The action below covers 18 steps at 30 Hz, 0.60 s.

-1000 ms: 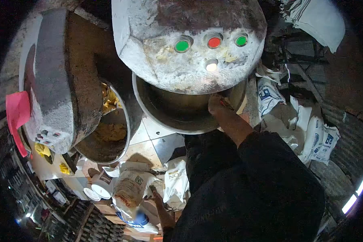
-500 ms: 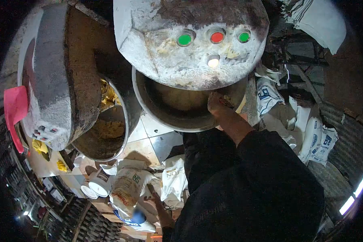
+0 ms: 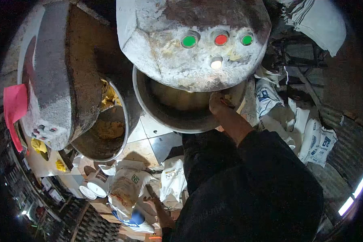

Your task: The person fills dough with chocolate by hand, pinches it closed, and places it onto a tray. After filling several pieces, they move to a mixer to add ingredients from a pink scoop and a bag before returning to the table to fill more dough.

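A large metal mixing bowl [image 3: 138, 94] sits under the white, stained head of a mixer [image 3: 181, 68]. My right hand [image 3: 218, 103] reaches over the bowl's near right rim, fingers curled down inside. A small pale piece shows beside the fingers; I cannot tell what they hold. Low on the left, my left hand [image 3: 152, 200] hangs beside a white sack [image 3: 127, 183] with a brown-stained part, its fingers apart. Another white sack [image 3: 173, 179] stands just to the right of that hand.
A second mixer [image 3: 52, 101] at left has a bowl [image 3: 126, 121] with yellow dough [image 3: 109, 129]. A pink cloth [image 3: 15, 105] hangs at far left. White buckets [image 3: 97, 186] stand below. Several sacks [image 3: 310, 141] lie along the right; tiled floor [image 3: 143, 137] lies between the mixers.
The view has shifted slightly. My right hand stays in the bowl, almost unmoved, and my left hand remains beside the sacks.
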Available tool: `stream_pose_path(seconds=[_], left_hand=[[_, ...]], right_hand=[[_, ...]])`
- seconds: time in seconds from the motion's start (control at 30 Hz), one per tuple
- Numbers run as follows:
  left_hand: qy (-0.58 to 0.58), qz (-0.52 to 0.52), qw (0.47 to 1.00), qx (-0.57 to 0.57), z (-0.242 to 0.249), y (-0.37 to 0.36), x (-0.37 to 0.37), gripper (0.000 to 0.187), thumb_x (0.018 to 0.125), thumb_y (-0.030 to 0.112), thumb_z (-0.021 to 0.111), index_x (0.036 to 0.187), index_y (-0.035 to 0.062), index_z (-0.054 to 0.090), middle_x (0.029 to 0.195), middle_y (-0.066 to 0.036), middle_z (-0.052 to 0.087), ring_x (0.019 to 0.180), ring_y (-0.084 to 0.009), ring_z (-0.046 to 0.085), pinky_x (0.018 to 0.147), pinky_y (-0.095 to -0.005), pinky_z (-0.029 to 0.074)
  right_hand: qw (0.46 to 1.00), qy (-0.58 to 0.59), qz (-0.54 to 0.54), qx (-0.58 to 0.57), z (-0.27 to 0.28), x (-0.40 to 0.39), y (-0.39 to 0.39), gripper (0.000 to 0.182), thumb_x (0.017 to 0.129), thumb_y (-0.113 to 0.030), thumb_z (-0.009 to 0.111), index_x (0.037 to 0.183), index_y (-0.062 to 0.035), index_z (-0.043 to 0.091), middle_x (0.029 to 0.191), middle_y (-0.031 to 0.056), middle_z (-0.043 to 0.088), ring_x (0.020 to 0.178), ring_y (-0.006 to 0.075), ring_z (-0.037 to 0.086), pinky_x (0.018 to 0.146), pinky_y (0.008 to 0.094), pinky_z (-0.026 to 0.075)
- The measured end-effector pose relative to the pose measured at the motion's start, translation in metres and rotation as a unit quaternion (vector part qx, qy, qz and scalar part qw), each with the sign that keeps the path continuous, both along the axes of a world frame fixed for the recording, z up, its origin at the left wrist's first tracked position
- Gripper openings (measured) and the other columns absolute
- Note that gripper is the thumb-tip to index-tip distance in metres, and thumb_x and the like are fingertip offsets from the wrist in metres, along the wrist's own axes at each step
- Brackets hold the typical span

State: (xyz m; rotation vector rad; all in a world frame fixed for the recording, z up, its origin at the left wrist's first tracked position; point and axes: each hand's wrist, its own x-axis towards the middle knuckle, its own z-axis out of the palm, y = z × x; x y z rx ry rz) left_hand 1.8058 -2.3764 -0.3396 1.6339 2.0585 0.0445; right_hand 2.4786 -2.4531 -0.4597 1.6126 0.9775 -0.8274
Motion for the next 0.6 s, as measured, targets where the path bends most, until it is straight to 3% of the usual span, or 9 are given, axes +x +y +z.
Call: stream_pose_path(seconds=[0.07,0.1,0.13,0.2,0.23,0.3,0.33,0.4,0.6], left_hand=[[0.009,-0.004,1.0,0.003,0.001,0.001,0.002,0.059,0.077,0.012,0.068,0.117,0.0002,0.026,0.104,-0.019,0.035,0.092,-0.0284,0.041,0.069,-0.0443,0.044],[0.015,-0.007,1.0,0.001,0.003,0.001,0.002,0.059,0.077,0.012,0.068,0.117,0.0001,0.026,0.104,-0.019,0.035,0.092,-0.0284,0.041,0.069,-0.0445,0.044],[0.018,-0.007,1.0,0.004,0.005,0.0,0.002,0.059,0.077,0.012,0.068,0.117,-0.0001,0.026,0.104,-0.019,0.035,0.092,-0.0285,0.04,0.069,-0.0447,0.044],[0.029,-0.01,1.0,0.007,0.009,0.001,0.004,0.059,0.077,0.012,0.068,0.117,-0.0004,0.026,0.103,-0.019,0.035,0.092,-0.0286,0.04,0.069,-0.045,0.044],[0.034,-0.01,0.999,0.005,0.009,0.001,0.001,0.059,0.077,0.012,0.068,0.117,-0.0006,0.027,0.103,-0.019,0.035,0.092,-0.0286,0.04,0.069,-0.0451,0.044],[0.043,-0.015,0.999,0.007,0.015,-0.002,0.006,0.059,0.077,0.012,0.068,0.117,-0.0009,0.027,0.103,-0.019,0.035,0.092,-0.0287,0.04,0.069,-0.0454,0.044],[0.053,-0.02,0.998,0.011,0.019,-0.002,0.009,0.059,0.077,0.013,0.068,0.116,-0.0011,0.027,0.102,-0.019,0.035,0.092,-0.0288,0.04,0.069,-0.0456,0.044],[0.108,-0.059,0.992,0.014,0.026,-0.004,0.02,0.059,0.078,0.013,0.068,0.117,-0.001,0.027,0.103,-0.019,0.035,0.092,-0.0293,0.04,0.07,-0.0459,0.044],[0.072,0.078,0.992,-0.072,0.03,-0.014,0.013,0.063,0.08,0.029,0.07,0.117,-0.0023,0.03,0.102,-0.021,0.039,0.091,-0.0297,0.042,0.079,-0.0447,0.042]], right_hand=[[0.998,0.037,-0.04,-0.011,0.031,0.007,0.013,0.016,0.076,-0.017,0.068,0.08,-0.0018,0.07,0.062,0.0114,0.061,0.048,0.0222,0.055,0.041,0.0372,0.044],[0.982,-0.105,0.154,0.0,0.003,-0.003,-0.01,0.014,0.078,-0.014,0.063,0.08,-0.0014,0.068,0.069,0.0133,0.062,0.058,0.0225,0.058,0.053,0.0421,0.045],[0.909,-0.241,0.339,0.011,-0.037,-0.017,-0.046,0.014,0.081,-0.012,0.058,0.08,-0.0011,0.067,0.075,0.0151,0.063,0.068,0.0228,0.061,0.065,0.047,0.046],[0.882,-0.293,0.364,0.058,-0.052,-0.026,-0.058,0.015,0.085,-0.009,0.053,0.081,-0.0017,0.066,0.089,0.0171,0.065,0.085,0.0228,0.064,0.08,0.0521,0.047],[0.949,-0.214,0.211,0.09,-0.039,-0.023,-0.044,0.015,0.085,-0.01,0.053,0.082,-0.0026,0.066,0.096,0.0173,0.065,0.093,0.0227,0.063,0.084,0.0524,0.046],[0.963,-0.154,0.119,0.184,-0.005,-0.019,-0.038,0.015,0.087,-0.009,0.053,0.083,-0.0036,0.066,0.103,0.0166,0.064,0.101,0.0226,0.061,0.087,0.0521,0.046],[0.933,-0.179,0.188,0.248,0.005,-0.02,-0.048,0.015,0.088,-0.009,0.052,0.082,-0.0035,0.065,0.103,0.0158,0.063,0.101,0.0227,0.06,0.086,0.0515,0.046],[0.946,-0.162,0.147,0.24,-0.006,-0.012,-0.048,0.012,0.088,-0.01,0.054,0.082,-0.0047,0.064,0.095,0.0116,0.059,0.088,0.021,0.055,0.073,0.0459,0.044],[0.966,-0.134,0.161,0.149,-0.021,0.0,-0.044,0.013,0.088,-0.015,0.056,0.085,-0.0054,0.063,0.093,0.0092,0.059,0.084,0.0195,0.055,0.07,0.0425,0.044]])
